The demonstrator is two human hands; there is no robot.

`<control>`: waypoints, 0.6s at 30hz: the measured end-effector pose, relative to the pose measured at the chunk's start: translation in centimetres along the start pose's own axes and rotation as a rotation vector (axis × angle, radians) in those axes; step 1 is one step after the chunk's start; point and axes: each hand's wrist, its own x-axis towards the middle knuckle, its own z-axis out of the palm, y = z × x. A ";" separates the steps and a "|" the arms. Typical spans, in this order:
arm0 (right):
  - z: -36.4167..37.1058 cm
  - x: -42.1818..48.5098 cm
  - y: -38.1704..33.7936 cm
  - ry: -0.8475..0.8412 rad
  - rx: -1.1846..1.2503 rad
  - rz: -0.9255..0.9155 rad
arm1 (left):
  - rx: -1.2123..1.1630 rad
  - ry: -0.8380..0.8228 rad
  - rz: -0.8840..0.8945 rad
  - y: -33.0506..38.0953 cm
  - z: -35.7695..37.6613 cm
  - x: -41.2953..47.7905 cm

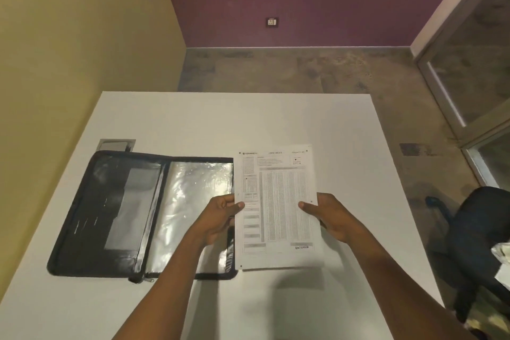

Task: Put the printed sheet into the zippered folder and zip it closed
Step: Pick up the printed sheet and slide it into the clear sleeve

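Observation:
A white printed sheet (278,201) with rows of small marks is held above the white table (276,119), just right of the folder. My left hand (220,215) pinches its left edge and my right hand (331,215) pinches its right edge. The black zippered folder (116,215) lies open flat on the table's left half, with a dark pocket side on the left and shiny clear sleeves on the right. Its zipper pull (143,279) shows at the near edge by the spine. My left forearm crosses the folder's near right corner.
A grey cable cut-out (117,144) sits in the table behind the folder. A yellow wall runs along the left. A black office chair (474,243) stands at the right of the table, beside a glass partition (474,69).

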 end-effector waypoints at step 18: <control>15.2 11.7 -4.2 0.161 -0.084 -0.029 | -0.015 0.323 -0.036 5.9 -18.3 2.6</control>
